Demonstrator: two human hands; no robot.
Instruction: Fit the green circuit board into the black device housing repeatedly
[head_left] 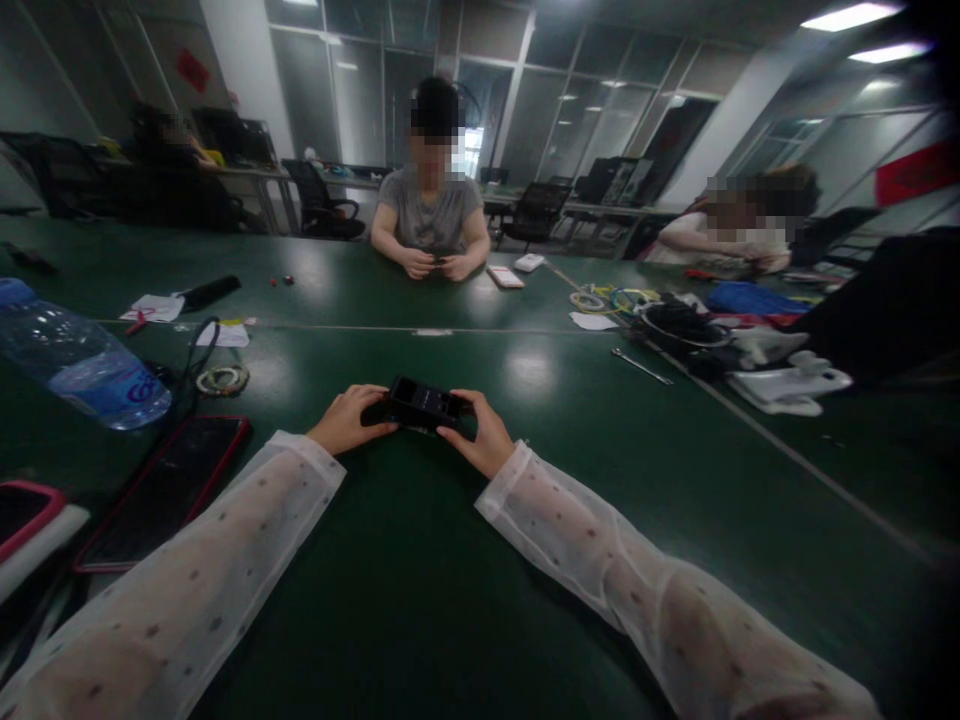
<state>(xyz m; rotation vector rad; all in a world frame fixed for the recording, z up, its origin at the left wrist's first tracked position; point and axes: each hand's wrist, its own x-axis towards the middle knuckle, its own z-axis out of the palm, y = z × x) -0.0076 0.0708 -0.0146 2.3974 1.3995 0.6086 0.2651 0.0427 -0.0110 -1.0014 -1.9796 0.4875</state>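
A small black box-shaped device is held between my two hands above the green table. My left hand grips its left end, thumb along the near side and fingers at the far side. At the right end, my right hand holds it in the same way, thumb below and fingers on top. The device has dark openings near its ends and small pale marks in the middle. Sheer white dotted sleeves cover both my forearms.
On the left are a water bottle, a red-edged phone and a beaded bracelet. A wrench lies right of my hands, near piled cables and a white object. A person sits opposite; others sit further back.
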